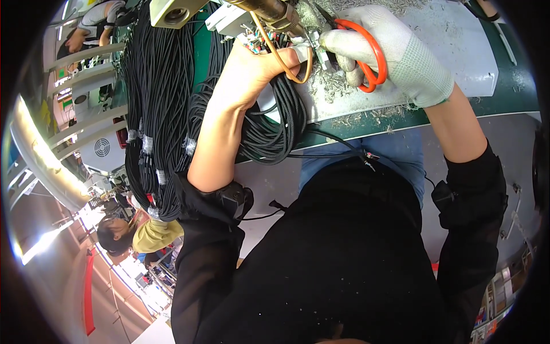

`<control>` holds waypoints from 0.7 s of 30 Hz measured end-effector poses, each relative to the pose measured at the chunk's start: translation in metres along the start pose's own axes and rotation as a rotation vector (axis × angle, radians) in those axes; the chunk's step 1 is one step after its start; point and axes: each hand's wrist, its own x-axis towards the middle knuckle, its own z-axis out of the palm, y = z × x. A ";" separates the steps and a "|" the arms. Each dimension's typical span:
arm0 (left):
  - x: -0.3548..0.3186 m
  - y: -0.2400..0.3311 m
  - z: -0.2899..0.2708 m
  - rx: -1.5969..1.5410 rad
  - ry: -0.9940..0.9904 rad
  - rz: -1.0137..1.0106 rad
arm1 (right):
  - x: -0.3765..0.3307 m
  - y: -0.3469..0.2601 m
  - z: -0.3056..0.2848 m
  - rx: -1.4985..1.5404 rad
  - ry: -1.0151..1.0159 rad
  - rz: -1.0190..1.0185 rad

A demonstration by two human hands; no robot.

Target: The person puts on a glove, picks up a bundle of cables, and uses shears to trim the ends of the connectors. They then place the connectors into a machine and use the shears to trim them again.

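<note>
My left hand (252, 71), bare with white tape on a fingertip, is closed around the black cable ends, where short coloured wires (255, 41) fan out. My right hand (395, 54) wears a white knitted glove. It holds scissors (377, 49) with orange-red handles looped by the fingers and dark blades pointing away. Its thumb and forefinger also meet at a small metal connector (322, 53), just under the tip of a metal tool head (281, 17). A tan tube (269, 40) curves in front of my left fingers.
A coil of black cable (281, 123) hangs over the table's near edge. Long bundles of black cable (154, 86) hang at the left. Metallic clippings (344, 92) litter the white board (475, 74) on the green tabletop (515, 100). Other people (140, 232) work at the left.
</note>
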 end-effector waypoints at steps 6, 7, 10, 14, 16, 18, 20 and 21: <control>-0.003 -0.002 -0.007 0.091 0.023 -0.061 | 0.000 0.009 0.002 0.030 -0.003 -0.099; -0.005 -0.003 -0.009 0.102 0.032 -0.105 | -0.001 0.007 0.003 0.030 -0.003 -0.099; -0.004 -0.004 -0.007 0.102 0.039 -0.092 | -0.002 0.001 0.005 -0.020 0.021 -0.102; -0.003 -0.005 -0.005 0.081 0.033 -0.011 | 0.001 0.005 0.000 -0.044 -0.023 -0.173; -0.003 -0.004 -0.006 0.084 0.033 -0.076 | 0.003 0.009 -0.002 -0.067 -0.020 -0.206; -0.002 -0.002 -0.005 0.072 0.013 -0.059 | 0.004 0.011 -0.002 -0.117 -0.015 -0.277; -0.001 0.000 -0.003 0.049 -0.028 -0.024 | 0.002 0.008 -0.002 -0.091 -0.011 -0.189; -0.001 -0.001 -0.003 0.050 -0.028 -0.022 | 0.000 0.004 -0.002 -0.065 -0.007 -0.101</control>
